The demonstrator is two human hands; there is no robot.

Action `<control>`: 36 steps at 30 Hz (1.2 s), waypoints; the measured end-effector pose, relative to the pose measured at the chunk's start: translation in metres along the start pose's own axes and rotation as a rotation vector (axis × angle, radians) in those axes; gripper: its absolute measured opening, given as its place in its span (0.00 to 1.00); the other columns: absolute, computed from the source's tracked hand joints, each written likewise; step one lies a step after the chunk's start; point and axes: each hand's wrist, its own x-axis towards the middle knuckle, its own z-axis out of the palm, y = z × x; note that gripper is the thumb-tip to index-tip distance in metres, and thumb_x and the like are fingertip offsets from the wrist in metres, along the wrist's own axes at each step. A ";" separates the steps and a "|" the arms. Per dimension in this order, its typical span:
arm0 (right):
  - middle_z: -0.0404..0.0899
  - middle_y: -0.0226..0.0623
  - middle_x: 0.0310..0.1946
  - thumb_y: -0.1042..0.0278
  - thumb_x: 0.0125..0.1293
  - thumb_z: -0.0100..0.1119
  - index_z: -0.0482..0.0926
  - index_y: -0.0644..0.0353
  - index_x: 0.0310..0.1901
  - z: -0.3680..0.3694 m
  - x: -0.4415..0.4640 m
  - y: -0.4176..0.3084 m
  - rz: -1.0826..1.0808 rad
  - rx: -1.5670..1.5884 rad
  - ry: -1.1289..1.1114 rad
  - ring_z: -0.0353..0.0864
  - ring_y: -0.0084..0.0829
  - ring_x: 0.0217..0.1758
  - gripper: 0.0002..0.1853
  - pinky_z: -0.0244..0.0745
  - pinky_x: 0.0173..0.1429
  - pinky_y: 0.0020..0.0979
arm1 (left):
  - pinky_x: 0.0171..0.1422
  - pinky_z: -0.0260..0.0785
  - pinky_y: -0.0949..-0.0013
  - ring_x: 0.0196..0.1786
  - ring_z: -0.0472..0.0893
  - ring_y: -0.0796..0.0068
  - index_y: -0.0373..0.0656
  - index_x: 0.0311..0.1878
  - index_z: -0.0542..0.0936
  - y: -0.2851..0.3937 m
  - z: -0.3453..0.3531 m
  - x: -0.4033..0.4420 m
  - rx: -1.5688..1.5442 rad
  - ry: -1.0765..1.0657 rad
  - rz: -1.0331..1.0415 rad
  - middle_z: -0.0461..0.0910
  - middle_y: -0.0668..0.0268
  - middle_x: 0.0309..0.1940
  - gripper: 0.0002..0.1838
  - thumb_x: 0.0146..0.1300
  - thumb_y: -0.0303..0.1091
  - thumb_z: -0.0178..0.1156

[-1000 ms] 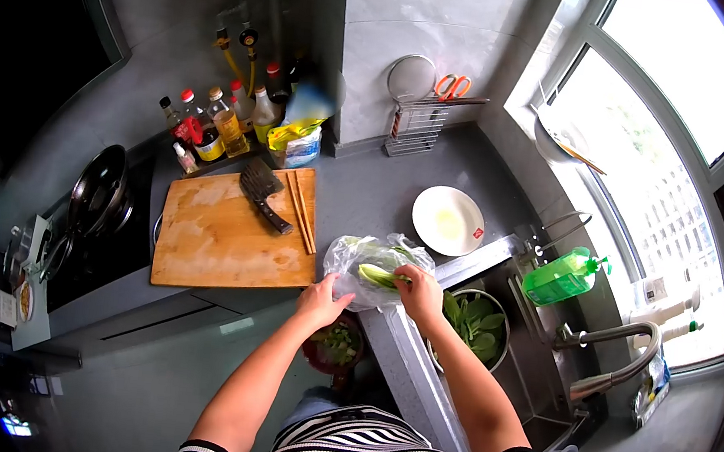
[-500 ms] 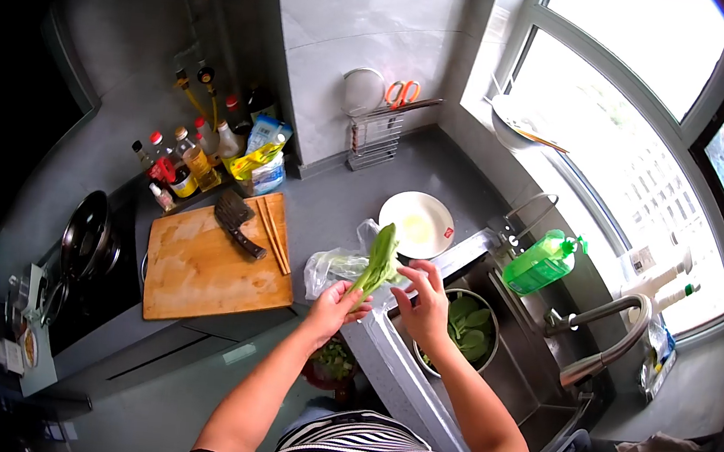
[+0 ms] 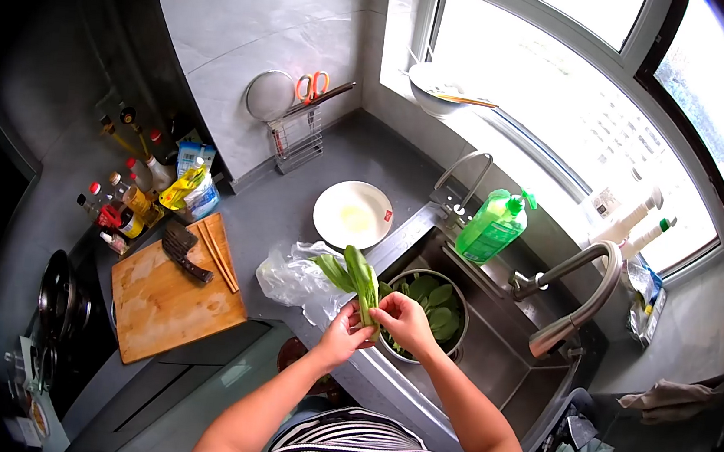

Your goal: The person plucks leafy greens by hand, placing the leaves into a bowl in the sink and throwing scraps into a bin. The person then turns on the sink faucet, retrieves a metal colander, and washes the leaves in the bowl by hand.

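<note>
The counter (image 3: 263, 208) spreads ahead and left of the fingers (image 3: 395, 306), with the sink (image 3: 493, 361) set in to their right. Well to their left lies the cutting board (image 3: 166, 312). A metal pot (image 3: 464, 304) stands in the sink just right of the fingers, perhaps to keep drips off the counter. A crumpled plastic bag (image 3: 287, 275) sits near, beyond and left; the white plate (image 3: 325, 212) lies farther ahead. Between the hands is the leafy green (image 3: 361, 276), leaves tilted away: the left hand (image 3: 342, 337) has its fingers clamped round the base, seemingly to steady it, while the right hand (image 3: 409, 325) pinches its stalk side. The cleaver (image 3: 181, 248) and chopsticks (image 3: 218, 256) rest far left, probably laid aside so both hands stay free.
</note>
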 end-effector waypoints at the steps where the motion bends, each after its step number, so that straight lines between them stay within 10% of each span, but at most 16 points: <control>1: 0.76 0.26 0.23 0.67 0.59 0.64 0.76 0.62 0.32 -0.001 0.000 -0.002 -0.021 0.022 0.016 0.70 0.15 0.25 0.08 0.67 0.31 0.21 | 0.51 0.75 0.67 0.51 0.76 0.77 0.48 0.58 0.63 -0.001 0.002 0.001 -0.019 0.032 0.011 0.74 0.68 0.49 0.21 0.64 0.25 0.56; 13: 0.77 0.29 0.35 0.66 0.61 0.63 0.75 0.63 0.46 -0.013 -0.009 -0.021 -0.086 0.054 0.031 0.75 0.16 0.33 0.14 0.72 0.37 0.20 | 0.50 0.71 0.73 0.48 0.77 0.77 0.44 0.59 0.61 0.009 0.026 0.010 0.062 0.030 0.316 0.75 0.66 0.45 0.25 0.59 0.20 0.56; 22: 0.65 0.51 0.58 0.55 0.62 0.61 0.58 0.57 0.68 0.040 0.031 -0.001 -0.107 -0.273 -0.148 0.78 0.34 0.45 0.36 0.74 0.50 0.32 | 0.39 0.75 0.64 0.39 0.74 0.73 0.53 0.54 0.62 0.020 -0.033 -0.041 -0.338 0.490 0.047 0.69 0.68 0.39 0.19 0.59 0.28 0.45; 26: 0.57 0.61 0.65 0.46 0.56 0.65 0.46 0.57 0.71 0.083 0.054 0.017 -0.120 -0.236 -0.125 0.57 0.52 0.70 0.49 0.56 0.70 0.41 | 0.26 0.59 0.78 0.29 0.68 0.81 0.52 0.53 0.68 0.020 -0.078 -0.064 -0.497 0.442 0.109 0.68 0.72 0.32 0.14 0.65 0.36 0.49; 31: 0.57 0.62 0.65 0.43 0.56 0.63 0.59 0.63 0.67 0.115 0.083 0.040 0.138 -0.414 -0.334 0.59 0.52 0.69 0.44 0.57 0.70 0.39 | 0.21 0.49 0.86 0.25 0.63 0.88 0.52 0.51 0.70 0.038 -0.099 -0.089 -0.358 0.714 0.191 0.66 0.76 0.30 0.12 0.67 0.40 0.55; 36: 0.57 0.52 0.67 0.55 0.57 0.67 0.60 0.60 0.67 0.142 0.103 0.062 -0.167 -0.084 -0.370 0.66 0.45 0.65 0.39 0.65 0.65 0.35 | 0.27 0.60 0.81 0.30 0.68 0.84 0.50 0.55 0.69 0.034 -0.116 -0.093 -0.381 0.646 0.286 0.69 0.72 0.33 0.14 0.68 0.37 0.54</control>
